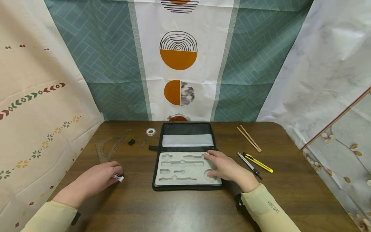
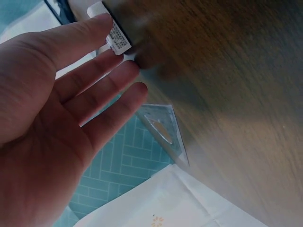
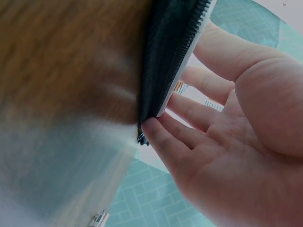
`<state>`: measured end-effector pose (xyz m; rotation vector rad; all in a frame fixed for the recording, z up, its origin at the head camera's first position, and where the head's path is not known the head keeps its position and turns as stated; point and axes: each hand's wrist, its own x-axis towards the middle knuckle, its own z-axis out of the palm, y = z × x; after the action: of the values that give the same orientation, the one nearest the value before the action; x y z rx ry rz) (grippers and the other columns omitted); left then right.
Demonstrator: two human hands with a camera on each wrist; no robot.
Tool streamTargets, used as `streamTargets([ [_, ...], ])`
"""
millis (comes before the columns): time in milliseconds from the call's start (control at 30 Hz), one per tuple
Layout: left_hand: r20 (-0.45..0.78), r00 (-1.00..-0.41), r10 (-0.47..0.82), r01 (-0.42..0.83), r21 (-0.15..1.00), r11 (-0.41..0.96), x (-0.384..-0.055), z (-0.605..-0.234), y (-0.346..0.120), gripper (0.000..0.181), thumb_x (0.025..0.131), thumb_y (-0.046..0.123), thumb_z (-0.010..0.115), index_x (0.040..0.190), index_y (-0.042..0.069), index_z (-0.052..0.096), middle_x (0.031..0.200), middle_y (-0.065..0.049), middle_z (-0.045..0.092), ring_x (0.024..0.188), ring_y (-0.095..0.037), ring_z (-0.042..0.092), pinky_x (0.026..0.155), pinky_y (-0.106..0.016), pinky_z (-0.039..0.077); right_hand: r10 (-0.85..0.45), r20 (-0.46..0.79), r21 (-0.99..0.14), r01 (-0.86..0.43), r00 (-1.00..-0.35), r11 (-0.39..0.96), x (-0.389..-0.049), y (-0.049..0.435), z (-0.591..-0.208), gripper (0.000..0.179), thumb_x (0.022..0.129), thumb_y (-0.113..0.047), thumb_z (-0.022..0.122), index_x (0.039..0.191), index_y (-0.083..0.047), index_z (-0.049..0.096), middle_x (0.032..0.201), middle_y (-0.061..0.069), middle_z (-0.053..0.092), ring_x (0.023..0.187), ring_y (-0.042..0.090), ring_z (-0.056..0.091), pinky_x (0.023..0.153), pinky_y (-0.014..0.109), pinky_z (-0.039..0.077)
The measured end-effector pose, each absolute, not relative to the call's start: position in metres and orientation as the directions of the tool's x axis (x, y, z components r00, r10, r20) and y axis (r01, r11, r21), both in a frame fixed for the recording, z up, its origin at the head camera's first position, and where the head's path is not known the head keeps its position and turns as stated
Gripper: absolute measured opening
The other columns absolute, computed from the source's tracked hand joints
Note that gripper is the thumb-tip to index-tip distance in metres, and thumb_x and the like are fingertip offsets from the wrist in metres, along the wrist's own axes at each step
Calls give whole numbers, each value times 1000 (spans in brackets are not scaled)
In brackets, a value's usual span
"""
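My left hand (image 1: 102, 175) pinches a small white eraser (image 1: 120, 178) with a printed sleeve between thumb and index finger, just above the table at left. In the left wrist view the eraser (image 2: 119, 39) shows a barcode; the other fingers are extended. At the middle lies an unfolded black zip case (image 1: 186, 135) with a grey foam insert (image 1: 174, 166), its shaped slots bare where visible. My right hand (image 1: 227, 166) rests on the insert's right side, thumb by the round slot. In the right wrist view its fingers (image 3: 165, 137) are loosely extended along the case's zipped edge (image 3: 182, 61).
Behind my left hand lie a clear set square (image 1: 104, 151), a black block (image 1: 131, 142), a small grey strip (image 1: 143, 143) and a white tape roll (image 1: 150, 131). At right are a compass (image 1: 249, 165), a yellow utility knife (image 1: 258, 162) and two wooden sticks (image 1: 249, 139).
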<state>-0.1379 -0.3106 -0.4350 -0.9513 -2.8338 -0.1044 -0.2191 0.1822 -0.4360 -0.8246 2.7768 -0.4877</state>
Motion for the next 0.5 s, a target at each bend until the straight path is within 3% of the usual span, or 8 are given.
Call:
streamTargets([
  [500, 163, -798, 580, 591, 24, 807, -138, -437, -309, 38, 82, 9, 97, 86, 23, 63, 96, 8, 62, 80, -9, 64, 64, -34, 58, -549, -104, -365, -482, -829, 797, -219, 182, -438, 74, 95, -22, 91, 158, -3, 58, 169, 24, 43, 156, 44, 41, 120, 60, 44],
])
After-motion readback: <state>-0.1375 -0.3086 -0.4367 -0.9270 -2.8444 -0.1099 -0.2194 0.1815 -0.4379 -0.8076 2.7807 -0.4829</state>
